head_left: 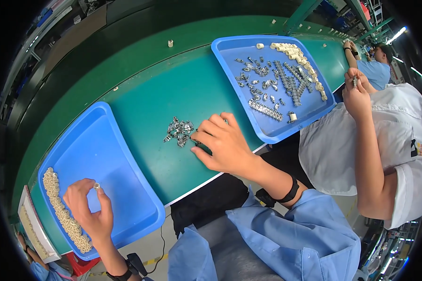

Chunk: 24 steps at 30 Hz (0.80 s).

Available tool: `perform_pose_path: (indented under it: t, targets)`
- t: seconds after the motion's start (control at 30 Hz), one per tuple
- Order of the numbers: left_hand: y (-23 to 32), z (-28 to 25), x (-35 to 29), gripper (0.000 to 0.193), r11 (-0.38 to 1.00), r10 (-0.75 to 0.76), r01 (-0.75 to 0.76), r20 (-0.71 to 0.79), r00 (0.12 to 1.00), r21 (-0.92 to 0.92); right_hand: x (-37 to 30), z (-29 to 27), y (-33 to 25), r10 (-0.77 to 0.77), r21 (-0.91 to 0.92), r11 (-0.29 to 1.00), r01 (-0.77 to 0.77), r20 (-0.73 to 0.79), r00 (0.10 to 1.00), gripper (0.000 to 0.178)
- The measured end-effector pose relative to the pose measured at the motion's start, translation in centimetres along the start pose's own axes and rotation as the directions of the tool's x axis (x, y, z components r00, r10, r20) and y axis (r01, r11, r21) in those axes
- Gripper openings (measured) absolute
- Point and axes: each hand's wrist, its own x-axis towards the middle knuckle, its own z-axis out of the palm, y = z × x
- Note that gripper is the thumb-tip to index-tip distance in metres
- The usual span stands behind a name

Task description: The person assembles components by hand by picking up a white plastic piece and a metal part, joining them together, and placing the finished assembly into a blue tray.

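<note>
Head view: at the lower left of the frame, I see the left hand (90,208) over a blue tray (96,154), thumb and forefinger pinching a small cream part (97,186). Near the centre, the right hand (229,147) curls its fingers narrowly at the edge of a pile of metal pieces (179,131) on the green bench (150,93); I cannot tell whether it grips one. I'd tease a single piece free with the fingertips, avoiding tangled neighbours, with the left pinch light and steady.
</note>
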Motion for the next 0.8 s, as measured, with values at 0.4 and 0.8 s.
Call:
perform_pose_path:
  t: [0.4, 0.8]
  targets:
    - [1.4, -0.4, -1.7, 0.025, 0.996, -0.009, 0.006, -0.028, 1.000, -0.090, 1.5, 0.0, -0.8, 0.047, -0.133, 0.990, -0.040, 0.054, 0.997, 0.015]
    - [6.4, 2.2, -3.3, 0.022, 0.828, -0.183, 0.086, -0.122, 0.975, -0.555, 3.1, -0.9, -1.4, 0.221, 0.491, 0.832, -0.258, 0.133, 0.966, 0.017]
